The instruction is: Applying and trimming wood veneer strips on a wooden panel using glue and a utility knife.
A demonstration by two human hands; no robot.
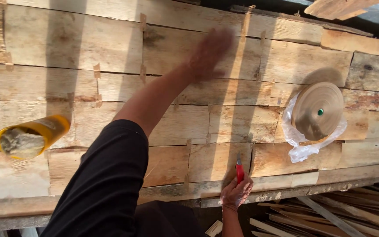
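Well, biggest first: we've got a wide sheet of wood veneer strips (224,118) spread across the bench, pale pieces laid side by side w/ short bits of brown paper tape (143,21) bridging the seams. It fills nearly the whole view.

Next down, our left arm in a black sleeve (106,184) stretches diagonally over the veneer; the left hand (209,53) sits near the far edge of the sheet, fingers spread and flat, gripping nothing. It's motion-blurred, so we can't tell if the palm actually touches the wood or hovers just above.

To the right, a roll of brown paper tape (318,109) lies on a crumpled clear plastic bag (301,147), which rests on the veneer, well apart from both hands.

At far left a yellow tube-like container (33,135) lies on its side, open end toward us (greyish stuff inside, prob. rag or paste).

Smallest: our right hand (237,193) at the near edge of the bench, fingers curled closed around a red utility knife (239,169), its tip pointing away from us onto the veneer.

Below the bench at lower right, loose wood offcuts (330,215) are piled up.
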